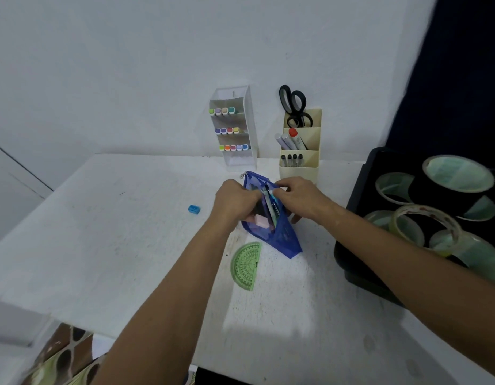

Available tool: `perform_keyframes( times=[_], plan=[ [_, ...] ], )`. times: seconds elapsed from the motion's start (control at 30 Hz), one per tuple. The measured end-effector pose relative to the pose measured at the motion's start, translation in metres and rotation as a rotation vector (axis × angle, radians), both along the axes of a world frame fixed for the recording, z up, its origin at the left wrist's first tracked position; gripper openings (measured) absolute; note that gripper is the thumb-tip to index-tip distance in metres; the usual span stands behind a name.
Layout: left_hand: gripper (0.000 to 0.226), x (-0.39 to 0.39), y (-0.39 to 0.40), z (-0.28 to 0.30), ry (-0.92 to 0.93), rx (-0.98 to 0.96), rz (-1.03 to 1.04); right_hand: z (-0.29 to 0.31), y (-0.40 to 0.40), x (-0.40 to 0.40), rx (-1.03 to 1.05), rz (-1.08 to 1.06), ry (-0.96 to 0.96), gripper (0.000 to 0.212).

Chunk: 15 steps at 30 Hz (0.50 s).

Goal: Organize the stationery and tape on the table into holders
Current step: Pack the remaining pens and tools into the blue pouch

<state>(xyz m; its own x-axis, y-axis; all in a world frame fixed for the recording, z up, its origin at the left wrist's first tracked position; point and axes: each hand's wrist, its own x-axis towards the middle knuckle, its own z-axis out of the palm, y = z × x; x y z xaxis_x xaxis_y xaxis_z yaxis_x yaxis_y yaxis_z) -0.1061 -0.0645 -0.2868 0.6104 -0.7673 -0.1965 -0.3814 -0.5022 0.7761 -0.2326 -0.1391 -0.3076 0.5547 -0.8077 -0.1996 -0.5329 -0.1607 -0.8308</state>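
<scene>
A blue mesh pencil pouch [286, 238] lies on the white table [129, 232] with its mouth held apart. My left hand [233, 200] grips the pouch's left edge. Gripping the right edge near the zip is my right hand [299, 196], its fingertips at a pen inside. Pens and a pink eraser [259, 221] show through the opening. A green protractor [247, 264] lies flat just in front of the pouch. A small blue sharpener [193, 209] sits to the left.
A white tiered holder [236, 129] with coloured markers stands against the wall. Beside it a cream holder [299, 151] carries scissors [294, 105] and pens. A black tray [360, 245] at the right holds several tape rolls [460, 176]. Patterned fabric shows at the bottom left.
</scene>
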Motion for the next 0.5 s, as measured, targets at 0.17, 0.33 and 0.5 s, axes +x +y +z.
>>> perform_keyframes(
  times=[0.17, 0.33, 0.5],
  plan=[
    [0.024, -0.008, -0.011, -0.002, 0.003, -0.043, -0.026, 0.001, 0.0, -0.001, 0.002, 0.012, -0.014, 0.037],
    [0.018, 0.009, -0.006, 0.001, -0.021, -0.072, 0.016, 0.0, 0.0, -0.002, -0.029, -0.015, 0.018, 0.034],
    [0.028, 0.036, 0.01, 0.003, -0.107, -0.033, 0.051, -0.001, -0.007, -0.005, -0.048, -0.129, 0.109, 0.028]
  ],
)
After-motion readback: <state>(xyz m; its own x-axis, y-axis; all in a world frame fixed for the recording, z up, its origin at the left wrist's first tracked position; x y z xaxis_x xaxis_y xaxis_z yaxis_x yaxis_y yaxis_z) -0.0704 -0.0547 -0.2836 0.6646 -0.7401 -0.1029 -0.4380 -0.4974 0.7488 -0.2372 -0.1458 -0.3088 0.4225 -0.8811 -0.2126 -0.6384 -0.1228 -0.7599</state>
